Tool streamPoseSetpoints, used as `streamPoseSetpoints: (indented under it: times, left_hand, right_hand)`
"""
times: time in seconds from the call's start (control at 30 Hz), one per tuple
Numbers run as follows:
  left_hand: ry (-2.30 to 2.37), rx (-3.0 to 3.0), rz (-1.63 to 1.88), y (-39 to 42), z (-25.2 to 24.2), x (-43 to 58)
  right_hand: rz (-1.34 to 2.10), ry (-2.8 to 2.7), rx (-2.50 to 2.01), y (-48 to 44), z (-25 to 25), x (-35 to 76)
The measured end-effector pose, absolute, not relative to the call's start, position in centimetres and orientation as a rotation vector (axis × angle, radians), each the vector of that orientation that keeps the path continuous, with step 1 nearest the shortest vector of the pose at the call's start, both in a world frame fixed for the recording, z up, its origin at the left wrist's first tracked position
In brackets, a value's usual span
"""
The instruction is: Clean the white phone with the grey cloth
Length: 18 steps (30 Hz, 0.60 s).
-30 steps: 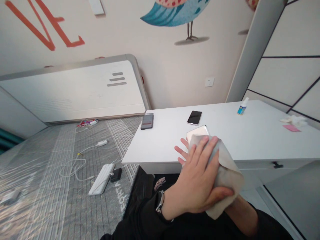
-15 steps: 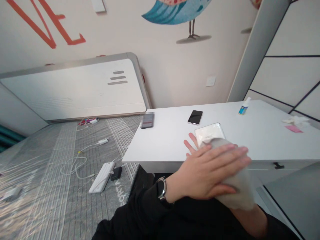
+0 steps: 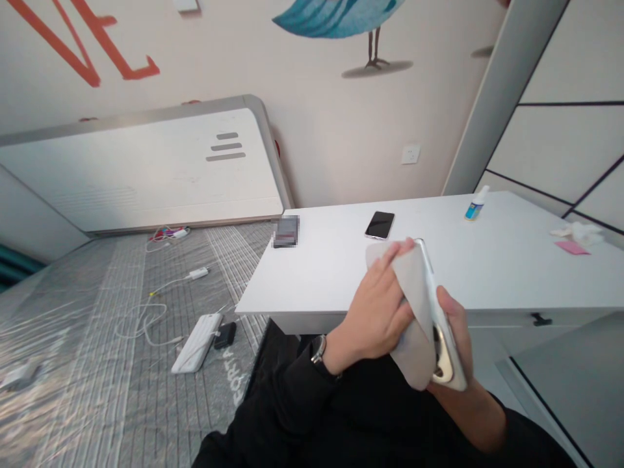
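A silver phone (image 3: 446,354) is tilted on edge above the desk's front edge, its camera bump low and toward me. My right hand (image 3: 458,325) grips it from the right side and from below. A thin grey cloth (image 3: 416,351) lies along the phone's left face. With fingers bent, my left hand (image 3: 383,312) presses the cloth against the phone near its upper end. A watch is on my left wrist. Behind the hands, a dark-screened phone (image 3: 380,225) lies on the white desk (image 3: 312,273).
A small spray bottle (image 3: 476,203) stands at the desk's back right, near a pink slip (image 3: 572,247) and crumpled tissue (image 3: 580,233). A blurred dark item (image 3: 286,231) lies at the left corner. A power strip (image 3: 197,342) and cables lie on the plastic-covered surface at left.
The phone has turned from lying flat to standing on edge, showing its camera side. My left hand has shifted left, its fingers now bent on the cloth. My right hand shows more.
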<state>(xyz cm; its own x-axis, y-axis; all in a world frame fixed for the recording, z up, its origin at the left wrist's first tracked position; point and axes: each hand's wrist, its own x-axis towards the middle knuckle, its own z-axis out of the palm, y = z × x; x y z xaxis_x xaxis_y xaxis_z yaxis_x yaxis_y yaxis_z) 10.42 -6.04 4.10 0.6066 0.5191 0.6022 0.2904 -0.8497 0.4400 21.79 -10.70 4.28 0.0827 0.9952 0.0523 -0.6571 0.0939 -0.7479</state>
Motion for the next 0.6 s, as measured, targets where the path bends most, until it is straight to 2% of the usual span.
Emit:
streamPoseSetpoints:
  times: [0.17, 0.37, 0.43, 0.6]
  left_hand:
    - [0.802, 2.017, 1.44, -3.9, 3.9, 10.4]
    - [0.831, 1.354, 1.717, -4.7, 3.6, 11.1]
    - [0.786, 1.182, 1.728, -4.7, 3.7, 11.3]
    - [0.717, 0.866, 1.646, -4.7, 3.8, 11.5]
  right_hand:
    - [1.586, -0.703, -0.616, -11.5, 2.6, 21.9]
    - [1.583, -1.04, -0.627, -9.5, 3.1, 22.8]
    - [1.435, -1.24, -0.725, -9.0, 3.2, 23.1]
    - [0.82, -1.47, -1.063, -8.1, 2.9, 23.1]
